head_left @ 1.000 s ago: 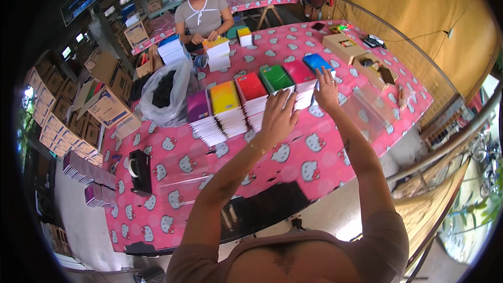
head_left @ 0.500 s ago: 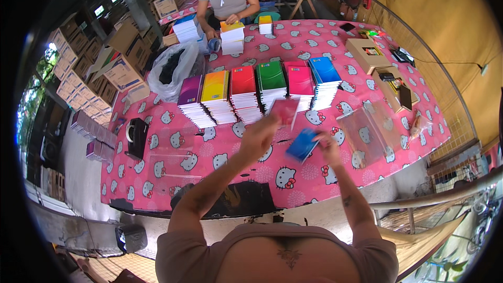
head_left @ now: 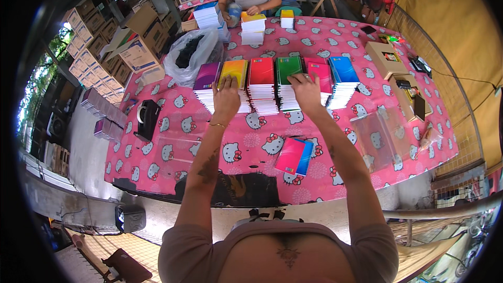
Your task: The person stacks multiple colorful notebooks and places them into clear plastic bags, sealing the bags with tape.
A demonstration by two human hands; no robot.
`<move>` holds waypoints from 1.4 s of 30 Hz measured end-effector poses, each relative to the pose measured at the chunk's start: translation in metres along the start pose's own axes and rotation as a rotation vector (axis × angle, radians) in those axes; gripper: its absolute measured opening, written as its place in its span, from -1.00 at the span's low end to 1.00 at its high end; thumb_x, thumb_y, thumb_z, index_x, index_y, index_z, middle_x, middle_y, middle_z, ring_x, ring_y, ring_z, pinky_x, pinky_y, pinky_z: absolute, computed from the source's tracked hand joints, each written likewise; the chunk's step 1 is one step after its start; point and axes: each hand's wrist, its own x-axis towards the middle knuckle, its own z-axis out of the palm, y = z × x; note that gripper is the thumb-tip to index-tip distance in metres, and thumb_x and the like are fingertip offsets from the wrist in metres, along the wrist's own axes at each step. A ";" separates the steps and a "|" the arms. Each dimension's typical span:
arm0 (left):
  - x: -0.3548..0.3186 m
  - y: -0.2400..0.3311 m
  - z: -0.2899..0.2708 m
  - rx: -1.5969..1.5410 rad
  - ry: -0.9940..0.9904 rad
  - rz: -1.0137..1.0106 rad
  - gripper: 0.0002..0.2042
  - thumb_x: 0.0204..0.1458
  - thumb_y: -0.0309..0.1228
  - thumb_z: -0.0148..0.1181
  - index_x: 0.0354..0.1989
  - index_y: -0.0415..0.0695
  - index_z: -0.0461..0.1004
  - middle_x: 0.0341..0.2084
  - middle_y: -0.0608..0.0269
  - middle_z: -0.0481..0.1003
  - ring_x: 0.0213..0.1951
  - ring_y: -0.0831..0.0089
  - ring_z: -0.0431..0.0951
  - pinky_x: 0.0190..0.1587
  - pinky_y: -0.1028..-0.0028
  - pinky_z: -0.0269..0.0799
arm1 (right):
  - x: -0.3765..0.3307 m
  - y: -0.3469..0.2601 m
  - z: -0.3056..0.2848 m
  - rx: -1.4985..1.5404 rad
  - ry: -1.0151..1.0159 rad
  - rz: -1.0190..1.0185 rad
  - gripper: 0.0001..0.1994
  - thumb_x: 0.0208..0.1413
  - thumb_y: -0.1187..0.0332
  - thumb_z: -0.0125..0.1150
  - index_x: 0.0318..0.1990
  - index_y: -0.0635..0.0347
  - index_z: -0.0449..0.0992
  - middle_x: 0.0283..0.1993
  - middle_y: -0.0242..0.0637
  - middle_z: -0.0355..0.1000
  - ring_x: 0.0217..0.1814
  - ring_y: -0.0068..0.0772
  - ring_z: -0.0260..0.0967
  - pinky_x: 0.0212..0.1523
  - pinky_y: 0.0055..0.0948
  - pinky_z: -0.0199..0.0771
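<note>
While pink and blue notebooks (head_left: 294, 155) lie gathered on the tabletop (head_left: 251, 141), left hand (head_left: 226, 98) spread on the yellow stack (head_left: 234, 76), right hand (head_left: 306, 90) spread over the green stack (head_left: 289, 71); four colours left, judging by this

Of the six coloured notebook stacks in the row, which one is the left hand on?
The yellow stack, second from the left between the purple and red ones. The left hand rests on its near edge; the right hand reaches the green-pink end.
</note>
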 end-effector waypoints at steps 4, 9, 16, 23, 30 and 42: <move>-0.026 -0.005 -0.052 -0.217 0.091 0.135 -0.64 0.14 -0.48 0.09 0.13 -0.25 0.44 -0.08 -0.03 0.59 0.00 0.01 0.58 0.24 0.07 0.32 | -0.071 -0.047 -0.041 0.073 -0.008 -0.186 -0.59 0.06 0.36 0.20 0.13 0.01 0.50 0.08 -0.36 0.42 0.12 -0.33 0.38 0.19 -0.07 0.26; -0.129 0.087 -0.056 -0.543 0.060 0.220 -0.61 0.16 -0.51 0.07 0.19 -0.21 0.42 0.02 -0.02 0.50 0.02 0.05 0.54 0.18 0.14 0.40 | -0.227 -0.086 -0.012 0.600 -0.314 0.149 -0.59 0.03 0.38 0.30 0.09 0.07 0.50 0.13 -0.25 0.41 0.17 -0.26 0.38 0.11 -0.13 0.35; -0.138 0.138 0.015 -0.460 -0.194 0.246 -0.38 0.13 -0.30 0.18 0.36 -0.22 0.19 0.20 -0.12 0.35 0.21 -0.04 0.37 0.28 0.03 0.23 | -0.107 0.002 -0.026 0.123 0.078 0.282 -0.22 -0.03 0.50 0.24 0.42 0.10 0.14 0.50 -0.17 0.04 0.53 -0.02 -0.03 0.43 0.15 0.00; 0.009 0.029 0.009 -0.155 0.155 0.245 -0.54 0.06 -0.39 0.15 0.19 -0.19 0.41 -0.09 0.02 0.58 -0.07 0.11 0.60 0.08 0.08 0.44 | -0.069 0.024 -0.054 0.096 0.160 0.223 -0.68 0.02 0.44 0.24 -0.02 0.07 0.54 0.00 -0.40 0.48 0.07 -0.24 0.39 0.04 -0.05 0.31; -0.032 0.110 -0.122 -0.345 -0.271 0.216 -0.77 0.14 -0.23 0.14 -0.35 -0.13 0.58 -0.50 0.01 0.57 -0.43 0.01 0.59 -0.35 0.09 0.50 | -0.221 -0.087 -0.030 0.468 -0.262 0.059 -0.70 0.00 0.36 0.31 -0.05 0.04 0.60 0.07 -0.28 0.43 0.12 -0.21 0.39 -0.03 -0.05 0.41; 0.039 0.142 0.024 -0.104 0.251 0.353 -0.58 0.13 -0.36 0.19 0.16 -0.19 0.42 -0.02 0.00 0.55 0.07 0.16 0.53 0.21 0.07 0.34 | -0.070 0.130 -0.039 -0.196 -0.027 0.337 -0.56 0.13 0.51 0.03 0.19 0.03 0.46 0.18 -0.32 0.45 0.23 -0.21 0.37 0.27 0.06 0.20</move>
